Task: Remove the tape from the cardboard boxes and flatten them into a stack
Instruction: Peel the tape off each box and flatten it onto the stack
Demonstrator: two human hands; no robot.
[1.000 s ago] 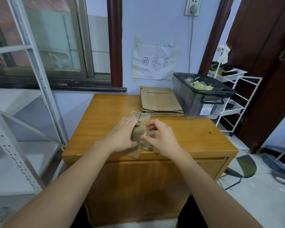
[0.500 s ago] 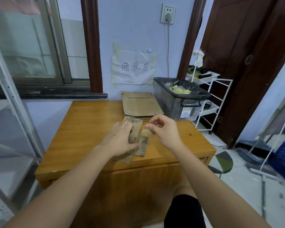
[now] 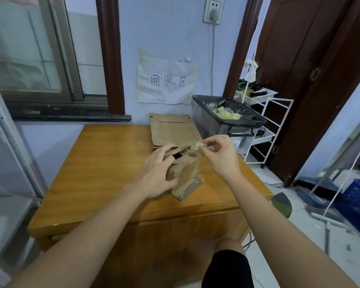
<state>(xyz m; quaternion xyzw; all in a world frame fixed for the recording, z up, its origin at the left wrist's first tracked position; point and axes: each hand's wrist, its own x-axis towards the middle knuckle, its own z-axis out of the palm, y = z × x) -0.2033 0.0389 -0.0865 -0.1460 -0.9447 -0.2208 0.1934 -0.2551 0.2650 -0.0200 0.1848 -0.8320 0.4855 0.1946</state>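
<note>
A person stands at a wooden desk (image 3: pixel 104 163), both bare arms reaching forward. A small cardboard box (image 3: pixel 185 169) sits near the middle of the desk, its top flaps loose and one printed flap lying flat on the wood toward the person. The left hand (image 3: pixel 157 173) rests on the box's left side, its grip closed around the box, fingers spread over the top and thumb curled against the near corner. The right hand (image 3: pixel 220 156) is raised just above and to the right of the box; its grip is closed, thumb and fingertips pinching a crumpled strip of clear tape (image 3: pixel 197 145).

Behind the box, against the wall, lies a stack of flattened cardboard (image 3: pixel 173 129). To the right of that stack stands a grey bin (image 3: pixel 222 123) lined with a black bag, holding yellowish wads. A creased paper sign (image 3: pixel 166 82) with handwritten characters is stuck to the pale wall above the stack. A white wire rack (image 3: pixel 266 119) stands beyond the bin, next to a dark wooden door (image 3: pixel 312 80).
</note>
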